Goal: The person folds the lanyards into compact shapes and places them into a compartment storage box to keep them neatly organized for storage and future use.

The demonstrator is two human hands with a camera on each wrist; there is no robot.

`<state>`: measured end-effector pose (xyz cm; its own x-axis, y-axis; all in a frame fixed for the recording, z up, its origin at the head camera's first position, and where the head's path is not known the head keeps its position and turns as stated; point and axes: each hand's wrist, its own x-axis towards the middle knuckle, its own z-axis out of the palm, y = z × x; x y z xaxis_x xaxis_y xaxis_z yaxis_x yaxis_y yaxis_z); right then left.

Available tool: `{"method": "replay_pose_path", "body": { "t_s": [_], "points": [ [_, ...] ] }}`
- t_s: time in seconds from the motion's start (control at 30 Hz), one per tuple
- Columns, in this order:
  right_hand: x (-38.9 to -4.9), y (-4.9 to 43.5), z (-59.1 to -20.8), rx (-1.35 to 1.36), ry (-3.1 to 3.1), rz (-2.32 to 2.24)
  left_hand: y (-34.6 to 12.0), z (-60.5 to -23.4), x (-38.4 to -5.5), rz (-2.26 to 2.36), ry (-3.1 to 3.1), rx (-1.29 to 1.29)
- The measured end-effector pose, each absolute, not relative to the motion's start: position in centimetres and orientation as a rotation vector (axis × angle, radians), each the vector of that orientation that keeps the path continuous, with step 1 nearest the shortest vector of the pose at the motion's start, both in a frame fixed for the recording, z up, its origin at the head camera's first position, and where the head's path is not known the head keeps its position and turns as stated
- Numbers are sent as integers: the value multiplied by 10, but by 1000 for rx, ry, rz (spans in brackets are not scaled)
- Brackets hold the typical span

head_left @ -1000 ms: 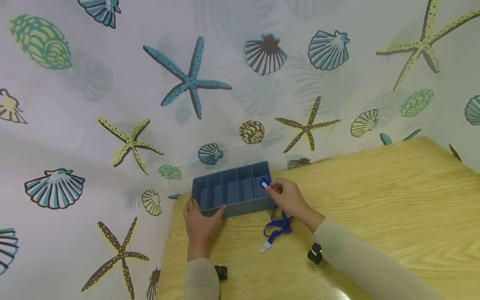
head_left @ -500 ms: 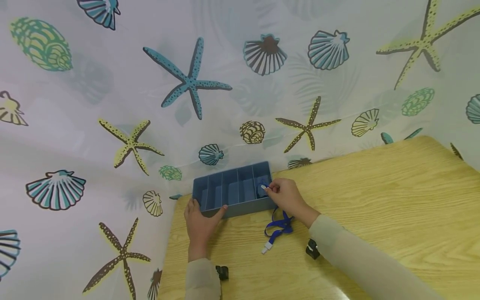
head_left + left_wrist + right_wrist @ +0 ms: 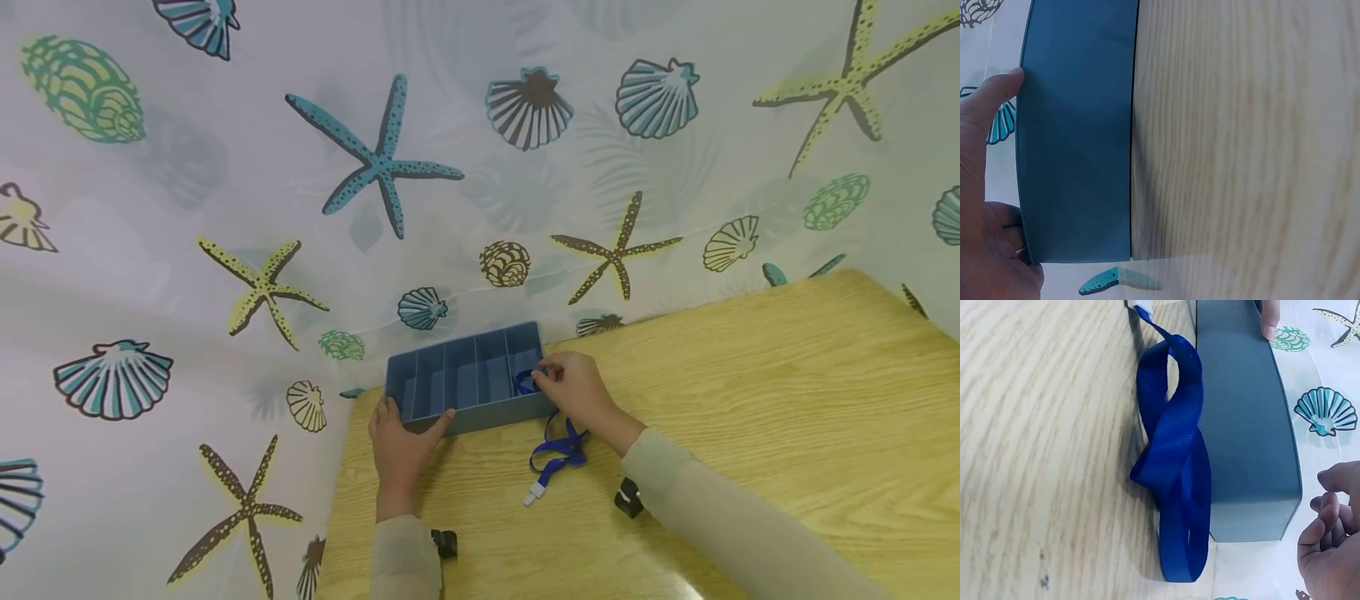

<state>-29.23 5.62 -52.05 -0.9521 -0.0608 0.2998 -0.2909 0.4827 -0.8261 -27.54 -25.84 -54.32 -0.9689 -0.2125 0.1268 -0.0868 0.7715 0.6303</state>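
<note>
A blue-grey divided storage box (image 3: 498,414) stands near the table's back left. My left hand (image 3: 401,454) grips its left end, thumb at the front rim and fingers round the end wall; the left wrist view shows this hand (image 3: 985,175) at the box's edge. Over the right-end compartment hovers my right hand (image 3: 581,392). A dark blue strap (image 3: 525,383) lies in that compartment, just beside the fingertips. In the right wrist view the fingers of this hand (image 3: 1335,544) are loosely bent, with nothing visible between them. A blue lanyard (image 3: 1172,444) with a white clip lies before the box.
The wood-grain table (image 3: 750,400) extends to the right. A white cloth (image 3: 450,267) printed with starfish and shells hangs behind and to the left. Black wrist-camera mounts (image 3: 628,497) sit below both wrists.
The right hand has lowered a blue strap with a white clip into the right-end compartment and let go of it. The left hand has stayed on the box.
</note>
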Motion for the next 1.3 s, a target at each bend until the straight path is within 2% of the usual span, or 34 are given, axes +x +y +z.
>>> {"method": "replay_pose_path", "body": {
  "t_s": [0.6, 0.9, 1.3],
  "points": [
    [-267, 71, -529, 444, -2548, 1539, -259, -545, -276, -1027, -2736, 235],
    [-250, 73, -528, 678, -2570, 1584, -259, -546, -276, -1029, -2706, 208],
    [-236, 77, -535, 977, -2717, 1536, -252, -546, -259, -1120, -2607, 143]
  ]
}}
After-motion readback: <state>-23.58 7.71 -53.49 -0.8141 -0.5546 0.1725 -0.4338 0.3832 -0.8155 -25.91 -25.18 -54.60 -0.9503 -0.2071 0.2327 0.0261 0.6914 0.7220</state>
